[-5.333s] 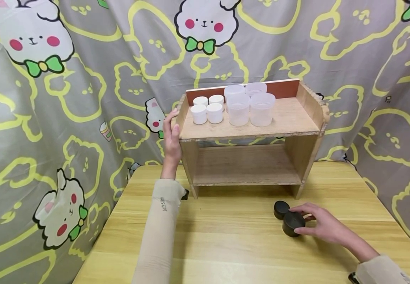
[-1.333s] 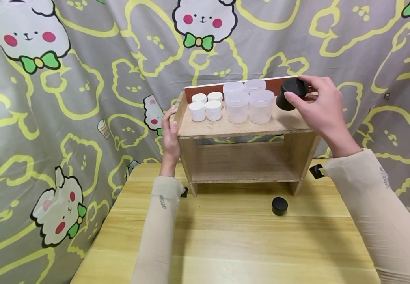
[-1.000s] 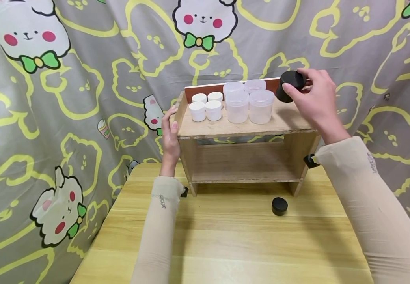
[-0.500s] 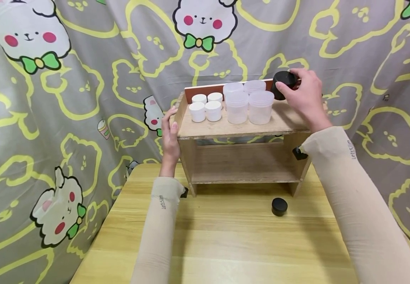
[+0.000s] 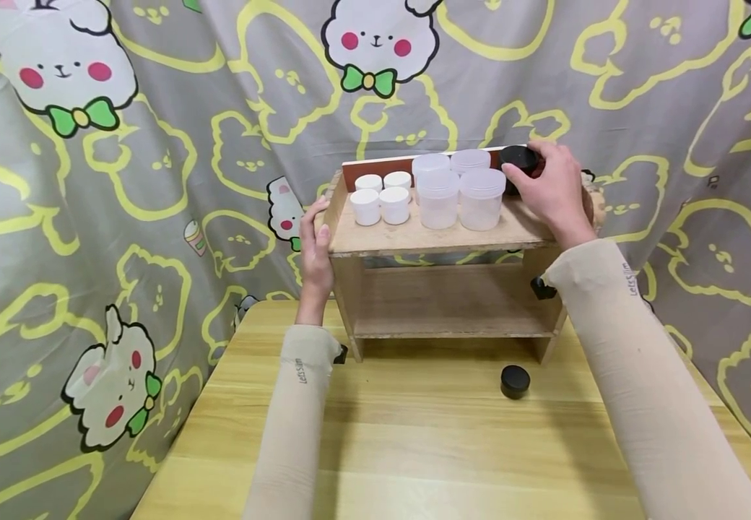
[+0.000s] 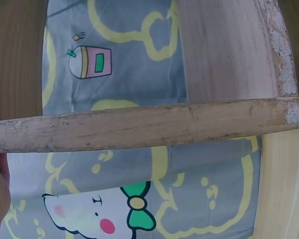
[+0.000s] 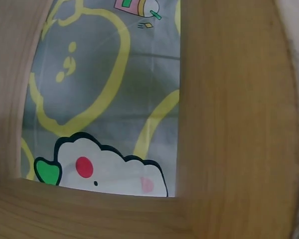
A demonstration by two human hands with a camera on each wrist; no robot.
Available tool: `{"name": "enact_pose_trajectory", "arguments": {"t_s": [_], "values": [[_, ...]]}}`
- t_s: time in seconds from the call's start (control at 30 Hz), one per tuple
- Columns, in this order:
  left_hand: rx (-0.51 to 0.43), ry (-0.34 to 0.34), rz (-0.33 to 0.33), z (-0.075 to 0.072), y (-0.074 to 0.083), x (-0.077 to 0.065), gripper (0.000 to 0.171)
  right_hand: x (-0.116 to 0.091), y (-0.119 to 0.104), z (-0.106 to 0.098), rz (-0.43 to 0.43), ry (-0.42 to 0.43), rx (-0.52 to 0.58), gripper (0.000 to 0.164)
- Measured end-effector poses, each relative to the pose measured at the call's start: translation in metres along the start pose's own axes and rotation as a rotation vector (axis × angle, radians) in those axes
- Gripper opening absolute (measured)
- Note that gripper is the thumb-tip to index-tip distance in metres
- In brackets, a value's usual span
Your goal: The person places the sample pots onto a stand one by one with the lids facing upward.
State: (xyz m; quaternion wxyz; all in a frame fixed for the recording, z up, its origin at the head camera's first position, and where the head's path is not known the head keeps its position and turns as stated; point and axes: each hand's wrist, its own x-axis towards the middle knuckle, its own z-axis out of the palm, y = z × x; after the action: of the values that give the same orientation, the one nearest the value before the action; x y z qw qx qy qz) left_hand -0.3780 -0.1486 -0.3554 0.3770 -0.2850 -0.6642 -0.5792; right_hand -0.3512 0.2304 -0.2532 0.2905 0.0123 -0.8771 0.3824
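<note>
At the right end of the wooden shelf's (image 5: 525, 224) top board, my right hand (image 5: 554, 189) holds a round black jar (image 5: 517, 159) between thumb and fingers. The jar stands at the back, right beside the clear plastic jars (image 5: 482, 202); its lower part is partly hidden by my hand. My left hand (image 5: 315, 256) grips the shelf's left side panel, thumb at the front edge and fingers along the outside. In the left wrist view only a finger (image 6: 1, 167) shows, at the panel's edge (image 6: 139, 127). The right wrist view shows the shelf's wood (image 7: 234, 119), not the hand.
Several small white jars (image 5: 366, 208) stand left of the clear ones. Another black jar (image 5: 515, 381), low and round, sits on the wooden table (image 5: 414, 440) in front of the shelf's right leg. A patterned curtain (image 5: 174, 144) hangs behind and at both sides.
My right hand has picked up the larger black jar from the table, raised it over the top board, then moved it left and down beside the clear jars. The left hand stays in place.
</note>
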Motion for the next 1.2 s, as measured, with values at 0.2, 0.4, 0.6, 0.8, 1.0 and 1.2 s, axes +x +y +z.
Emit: {"name": "enact_pose_trajectory", "arguments": {"t_s": [0.2, 0.4, 0.6, 0.8, 1.0, 1.2], "values": [[-0.001, 0.007, -0.001, 0.000, 0.001, -0.001, 0.052, 0.000, 0.003, 0.007, -0.031, -0.008, -0.024, 0.063], [-0.016, 0.009, -0.003, -0.001, 0.000, -0.002, 0.052, -0.002, 0.003, 0.008, -0.043, -0.036, -0.033, 0.064], [-0.007, 0.017, -0.012, 0.001, 0.003, -0.001, 0.051, -0.002, 0.005, 0.007, -0.027, -0.048, -0.024, 0.064], [-0.017, 0.021, -0.011, 0.004, 0.029, 0.000, 0.049, 0.002, 0.006, 0.006, -0.031, -0.060, -0.030, 0.063], [-0.014, 0.023, -0.016, 0.007, 0.043, 0.001, 0.049, 0.003, 0.007, 0.004, -0.016, -0.069, -0.036, 0.064], [-0.014, 0.029, -0.019, 0.008, 0.035, -0.001, 0.050, 0.002, 0.008, 0.006, -0.021, -0.074, -0.045, 0.063]]}}
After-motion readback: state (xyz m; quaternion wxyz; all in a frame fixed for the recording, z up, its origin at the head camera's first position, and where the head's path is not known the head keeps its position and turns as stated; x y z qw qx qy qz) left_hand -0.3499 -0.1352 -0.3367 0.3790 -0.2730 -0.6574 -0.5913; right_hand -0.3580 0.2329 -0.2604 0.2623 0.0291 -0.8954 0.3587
